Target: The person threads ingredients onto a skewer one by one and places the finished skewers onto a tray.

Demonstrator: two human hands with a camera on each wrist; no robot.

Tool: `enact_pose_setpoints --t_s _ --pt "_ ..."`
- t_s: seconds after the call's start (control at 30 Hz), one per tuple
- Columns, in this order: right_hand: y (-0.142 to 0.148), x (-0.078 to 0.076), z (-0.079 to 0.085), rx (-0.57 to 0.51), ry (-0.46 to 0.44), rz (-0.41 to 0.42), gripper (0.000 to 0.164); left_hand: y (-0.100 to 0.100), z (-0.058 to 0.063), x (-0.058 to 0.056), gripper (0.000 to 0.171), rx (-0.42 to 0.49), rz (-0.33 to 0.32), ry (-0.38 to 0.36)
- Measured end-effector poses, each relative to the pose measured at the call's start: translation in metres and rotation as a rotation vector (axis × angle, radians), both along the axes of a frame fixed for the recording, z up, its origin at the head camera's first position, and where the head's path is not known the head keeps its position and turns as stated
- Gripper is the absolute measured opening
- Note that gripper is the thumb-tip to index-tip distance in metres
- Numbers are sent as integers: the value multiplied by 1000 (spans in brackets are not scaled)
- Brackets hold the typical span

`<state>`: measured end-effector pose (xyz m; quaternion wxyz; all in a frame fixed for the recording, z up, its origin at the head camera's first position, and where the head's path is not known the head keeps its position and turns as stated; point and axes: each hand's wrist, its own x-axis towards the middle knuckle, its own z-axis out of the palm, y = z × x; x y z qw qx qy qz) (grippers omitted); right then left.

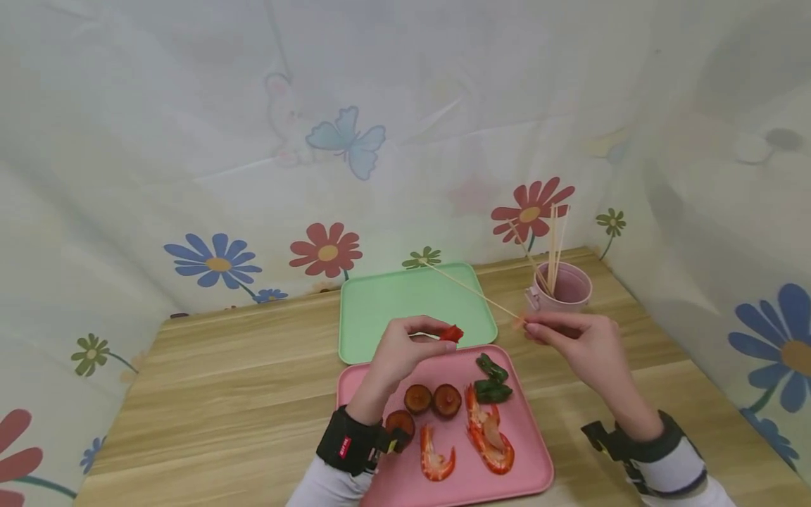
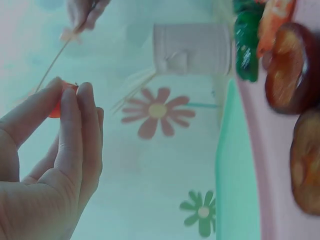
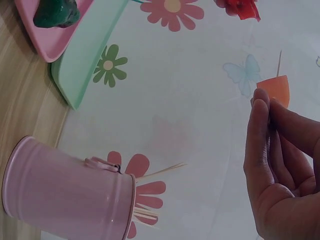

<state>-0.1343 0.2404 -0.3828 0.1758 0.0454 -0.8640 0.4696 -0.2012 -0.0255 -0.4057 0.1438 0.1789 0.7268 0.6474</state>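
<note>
Over the near edge of the green tray, my left hand [image 1: 405, 346] pinches a small glossy red piece, like bell pepper [image 1: 452, 334], between thumb and fingers. To its right, my right hand [image 1: 586, 345] pinches a thin wooden skewer [image 1: 469, 287] near one end. The skewer slants up and left, its free end beyond the red piece. An orange piece [image 3: 276, 90] is threaded on it right at the right fingertips. Below the hands lies a pink tray [image 1: 532, 473] with brown mushroom caps [image 1: 447, 401], shrimp [image 1: 436, 461] and dark green pieces [image 1: 493, 391].
The light green tray [image 1: 405, 303] lies behind the pink one. At the back right stands a pink bucket [image 1: 567, 294] holding several wooden skewers [image 1: 554, 246]. A flower-print curtain [image 1: 405, 183] hangs behind and beside the wooden table [image 1: 253, 394].
</note>
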Motion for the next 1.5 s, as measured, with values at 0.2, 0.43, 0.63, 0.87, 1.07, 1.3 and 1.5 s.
enact_pose_setpoints --t_s 0.2,0.43,0.63,0.87,1.07,1.3,1.5 --pt "-6 -3 1 10 6 9 19 -21 9 -2 31 122 100 -4" --pt "-12 -6 3 -25 6 55 21 -38 22 -1 29 299 139 -3" --pt "-16 -11 4 -27 11 73 20 -48 35 -1 28 404 218 38" --pt "-21 -13 3 -30 26 110 17 -57 45 -4 15 595 345 38" --pt "-22 -11 1 10 33 112 15 -59 52 -1 15 772 317 -31" --pt "-23 -6 4 4 33 114 15 -58 53 2 20 845 263 -96" --pt "-23 -3 7 9 27 113 15 -56 50 5 21 859 233 -158"
